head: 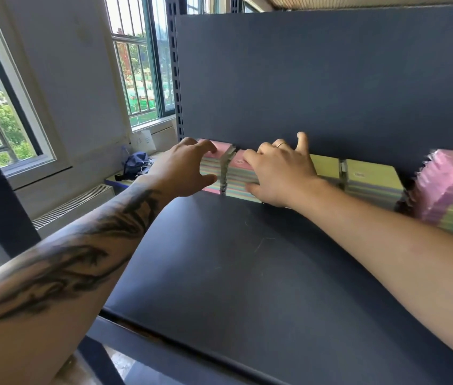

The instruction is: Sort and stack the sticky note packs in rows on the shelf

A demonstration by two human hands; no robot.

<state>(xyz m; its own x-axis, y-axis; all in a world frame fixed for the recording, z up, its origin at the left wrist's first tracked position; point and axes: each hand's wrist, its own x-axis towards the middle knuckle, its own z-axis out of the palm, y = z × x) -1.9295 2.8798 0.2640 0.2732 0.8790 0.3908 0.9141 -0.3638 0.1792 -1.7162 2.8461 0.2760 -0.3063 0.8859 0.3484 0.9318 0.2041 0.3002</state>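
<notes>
Pastel packs [243, 177] on shelf [247, 259] | right grip [281, 173] clasps stack | left grip [183, 165] released

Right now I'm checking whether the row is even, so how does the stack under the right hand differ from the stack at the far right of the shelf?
The stack under the right hand is topped pink and sits squarely against the back panel; the far-right stack has a yellow-green top and sits nearer the front, skewed. The right hand grips the first; nothing touches the far-right stack. Both are pastel layered packs on the shelf.

A stockroom or office store — dark metal shelving [247, 259], barred windows [139, 65], a wall radiator [75, 205].
</notes>
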